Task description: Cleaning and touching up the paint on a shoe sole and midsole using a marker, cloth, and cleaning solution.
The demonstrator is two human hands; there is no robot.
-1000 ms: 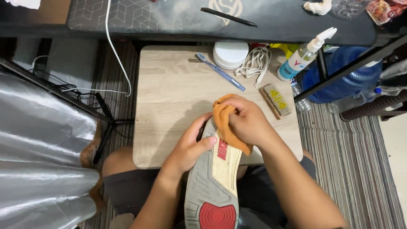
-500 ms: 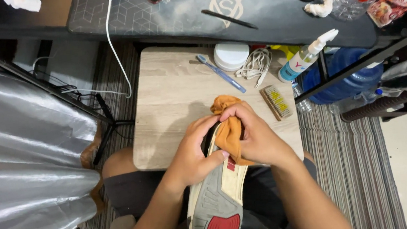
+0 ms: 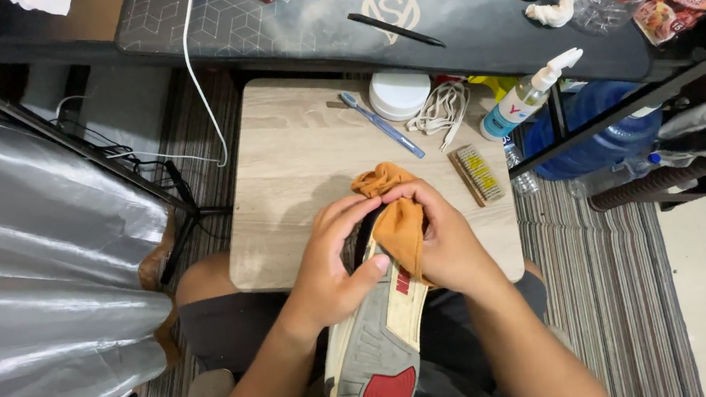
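- The fingers [image 3: 346,216] of the left hand [image 3: 333,265] are curled around the left edge of a sneaker [image 3: 380,343], with the thumb pressed flat on its sole; the grip is closed on the shoe.
- The fingers [image 3: 417,196] of the right hand [image 3: 448,245] are bunched together on an orange cloth [image 3: 393,212], pinning it against the sole near the toe end.
- The sneaker lies sole-up over the person's lap, at the near edge of the small wooden table [image 3: 298,161].
- Its sole is grey and cream, with a red patch at the heel and red lettering mid-sole.
- Its long axis runs almost straight away from the person: heel nearest the camera, toe pointing at the table and tilted slightly right.
- The cloth is crumpled, one end draped down over the sole, the other heaped on the table just beyond the toe.
- Farther back on the table lie a blue toothbrush [image 3: 382,125], a round white tub [image 3: 399,95], white laces [image 3: 441,112], a small bristle brush [image 3: 476,174] and a spray bottle [image 3: 525,100].
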